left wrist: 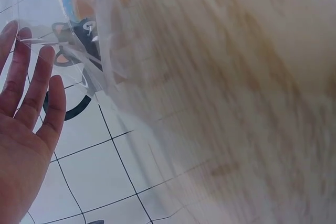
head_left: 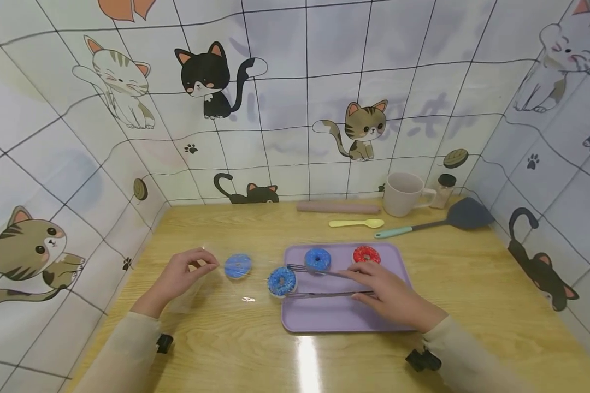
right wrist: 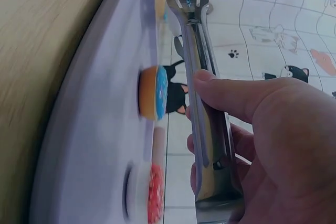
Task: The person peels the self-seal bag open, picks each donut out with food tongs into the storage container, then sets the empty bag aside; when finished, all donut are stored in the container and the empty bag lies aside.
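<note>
Right hand (head_left: 390,297) rests over the purple tray (head_left: 344,322), fingers and thumb curled round the handles of the metal tongs (head_left: 319,281). In my right wrist view the thumb presses along one steel arm of the tongs (right wrist: 202,77). The two arms run leftward and stand apart at the tips. A blue-sprinkled donut (head_left: 282,281) sits at the tray's left edge, between those tips; whether the metal touches it I cannot tell.

Second blue donut (head_left: 317,258) on the tray, just behind the upper tong arm. Red donut (head_left: 366,254) beside it, to the right, near the fingertips of the right hand. Both show in the right wrist view, blue donut (right wrist: 153,93) and red one (right wrist: 149,195), the latter blurred.

Left hand (head_left: 182,275) lies on the wooden table (head_left: 226,349), well left of the tray, fingers loosely bent and pinching the edge of a clear plastic bag (head_left: 211,284). A third blue donut (head_left: 237,266) sits just right of that hand, seemingly inside the clear film. Left wrist view: fingers (left wrist: 31,82) fairly straight and side by side, transparent film (left wrist: 79,40) at their tips; much blurred.

At the back: pink rolling pin (head_left: 337,207), yellow spoon (head_left: 356,223), mug (head_left: 403,194), grey spatula (head_left: 437,222), small shaker (head_left: 444,190).
</note>
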`<state>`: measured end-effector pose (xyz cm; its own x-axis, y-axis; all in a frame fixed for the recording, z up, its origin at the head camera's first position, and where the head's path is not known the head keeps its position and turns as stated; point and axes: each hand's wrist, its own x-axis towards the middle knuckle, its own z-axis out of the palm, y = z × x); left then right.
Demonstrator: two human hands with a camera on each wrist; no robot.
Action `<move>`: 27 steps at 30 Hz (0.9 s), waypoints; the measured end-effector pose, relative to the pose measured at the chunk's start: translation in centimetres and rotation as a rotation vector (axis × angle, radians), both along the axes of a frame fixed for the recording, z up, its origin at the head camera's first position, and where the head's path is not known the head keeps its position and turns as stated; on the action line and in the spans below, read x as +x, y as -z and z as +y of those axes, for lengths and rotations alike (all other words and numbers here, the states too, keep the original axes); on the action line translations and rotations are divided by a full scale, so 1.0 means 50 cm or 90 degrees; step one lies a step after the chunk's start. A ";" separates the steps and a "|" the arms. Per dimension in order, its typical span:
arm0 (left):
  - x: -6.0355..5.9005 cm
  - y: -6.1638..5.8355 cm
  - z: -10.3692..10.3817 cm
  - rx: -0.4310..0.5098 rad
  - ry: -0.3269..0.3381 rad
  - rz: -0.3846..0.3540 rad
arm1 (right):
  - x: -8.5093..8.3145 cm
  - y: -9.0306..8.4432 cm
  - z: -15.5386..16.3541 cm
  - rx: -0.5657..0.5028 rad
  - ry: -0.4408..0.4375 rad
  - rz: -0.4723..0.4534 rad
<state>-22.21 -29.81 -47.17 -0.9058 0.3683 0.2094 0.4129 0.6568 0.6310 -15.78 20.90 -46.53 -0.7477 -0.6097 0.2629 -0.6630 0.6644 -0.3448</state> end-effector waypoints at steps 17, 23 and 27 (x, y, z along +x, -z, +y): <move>0.000 -0.005 0.008 -0.001 -0.003 0.008 | 0.045 -0.021 0.145 -0.012 0.036 0.034; 0.002 -0.008 0.008 0.007 0.001 0.017 | 0.059 -0.029 0.186 -0.017 0.050 0.027; 0.003 -0.011 0.010 0.021 0.008 0.017 | 0.068 -0.035 0.220 -0.018 0.072 0.009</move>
